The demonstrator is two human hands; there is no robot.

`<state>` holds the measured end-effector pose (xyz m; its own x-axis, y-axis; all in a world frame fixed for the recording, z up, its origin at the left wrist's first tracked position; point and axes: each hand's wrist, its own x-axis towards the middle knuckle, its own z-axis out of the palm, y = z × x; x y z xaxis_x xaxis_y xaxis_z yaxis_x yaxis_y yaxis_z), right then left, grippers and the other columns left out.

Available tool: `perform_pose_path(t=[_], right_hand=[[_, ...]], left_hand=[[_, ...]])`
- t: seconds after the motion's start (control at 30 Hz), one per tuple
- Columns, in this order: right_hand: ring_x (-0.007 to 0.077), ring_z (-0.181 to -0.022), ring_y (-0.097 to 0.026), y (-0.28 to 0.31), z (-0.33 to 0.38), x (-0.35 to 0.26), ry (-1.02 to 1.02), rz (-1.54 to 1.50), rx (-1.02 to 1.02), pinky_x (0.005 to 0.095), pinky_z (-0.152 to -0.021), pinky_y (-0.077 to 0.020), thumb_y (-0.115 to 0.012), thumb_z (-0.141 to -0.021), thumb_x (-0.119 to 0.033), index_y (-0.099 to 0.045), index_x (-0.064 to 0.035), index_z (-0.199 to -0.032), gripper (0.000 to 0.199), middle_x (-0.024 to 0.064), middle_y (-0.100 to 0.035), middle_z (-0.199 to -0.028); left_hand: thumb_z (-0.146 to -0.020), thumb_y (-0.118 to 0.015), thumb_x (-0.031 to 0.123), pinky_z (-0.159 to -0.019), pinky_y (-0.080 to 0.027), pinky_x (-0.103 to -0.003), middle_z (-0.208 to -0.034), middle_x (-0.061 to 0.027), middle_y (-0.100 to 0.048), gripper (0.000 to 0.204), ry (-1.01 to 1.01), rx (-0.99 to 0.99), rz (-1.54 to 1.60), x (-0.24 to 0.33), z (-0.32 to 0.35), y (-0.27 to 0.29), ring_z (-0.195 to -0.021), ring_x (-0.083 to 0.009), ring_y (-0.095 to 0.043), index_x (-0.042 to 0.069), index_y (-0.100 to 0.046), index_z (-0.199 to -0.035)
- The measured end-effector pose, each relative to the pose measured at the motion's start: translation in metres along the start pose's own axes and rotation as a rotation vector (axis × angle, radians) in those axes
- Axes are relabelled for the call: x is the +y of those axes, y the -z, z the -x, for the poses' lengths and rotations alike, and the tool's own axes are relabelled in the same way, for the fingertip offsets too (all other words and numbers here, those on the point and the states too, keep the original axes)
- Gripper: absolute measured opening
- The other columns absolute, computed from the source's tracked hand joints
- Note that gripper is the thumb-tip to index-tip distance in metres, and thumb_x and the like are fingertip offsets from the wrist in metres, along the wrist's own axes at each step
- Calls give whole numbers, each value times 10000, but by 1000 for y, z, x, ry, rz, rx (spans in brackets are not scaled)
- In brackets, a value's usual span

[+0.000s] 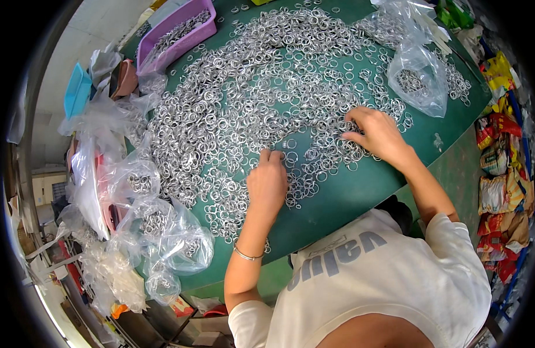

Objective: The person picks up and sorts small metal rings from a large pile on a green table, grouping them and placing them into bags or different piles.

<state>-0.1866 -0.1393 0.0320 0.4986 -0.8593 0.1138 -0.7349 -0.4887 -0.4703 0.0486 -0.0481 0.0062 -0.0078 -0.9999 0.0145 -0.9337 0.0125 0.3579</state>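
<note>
Silver metal rings (221,116) lie loose in a wide, thick spread over the green table (331,200). My left hand (268,182) is at the near edge of the spread, fingers bent down and pressed together among rings; anything pinched at the fingertips is hidden. A bangle circles that wrist. To the right, my right hand (376,133) rests over the rings with its fingers curved and the thumb apart from them; I make out nothing held between. A thinner patch between the hands shows a few single rings and green tabletop.
A purple basin (192,42) holding rings stands at the far left, with a blue tray (77,91) beside it. Clear plastic bags with rings lie at left (189,232) and far right (418,75). Colourful packages (502,185) line the right side.
</note>
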Motion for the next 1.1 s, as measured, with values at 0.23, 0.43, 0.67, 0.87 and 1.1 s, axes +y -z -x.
perform_pose_path(t=[0.23,0.43,0.67,0.87,1.1], right_hand=[[202,-556,-487,35,-5,11,-184,-239,-234,338,-516,-372,-712,-684,-108,-626,-32,-891,238,70,-463,-589],[294,-729,-595,9,-27,18,-74,54,58,410,-641,-463,-668,-727,-119,-652,-110,-885,159,82,-597,-834],[302,-748,-594,11,-19,36,-73,31,-29,413,-633,-455,-636,-741,-112,-614,-73,-788,65,78,-594,-804],[298,-750,-593,31,-13,37,-278,-10,53,406,-637,-456,-653,-749,-152,-629,-80,-844,121,78,-598,-790],[298,-667,-632,-8,-14,24,23,199,64,404,-564,-505,-522,-687,20,-602,-48,-982,313,97,-580,-1070]], left_hand=[[-750,-682,178,-572,-459,-385,-833,-98,-577,162,122,46,75,16,-8,-1,-672,-302,-597,54,-622,-837],[-724,-695,147,-627,-469,-397,-825,-100,-571,198,73,-11,134,17,-10,1,-696,-307,-593,45,-601,-865],[-714,-681,90,-604,-468,-380,-836,-106,-570,187,73,-85,135,20,-7,-3,-711,-312,-597,38,-578,-861],[-815,-576,27,-528,-448,-314,-746,-84,-614,43,78,110,516,20,-9,7,-609,-227,-593,25,-618,-806],[-896,-450,71,-425,-297,-175,-785,-35,-509,195,516,-381,1668,22,-26,12,-502,-76,-348,5,-510,-1069]])
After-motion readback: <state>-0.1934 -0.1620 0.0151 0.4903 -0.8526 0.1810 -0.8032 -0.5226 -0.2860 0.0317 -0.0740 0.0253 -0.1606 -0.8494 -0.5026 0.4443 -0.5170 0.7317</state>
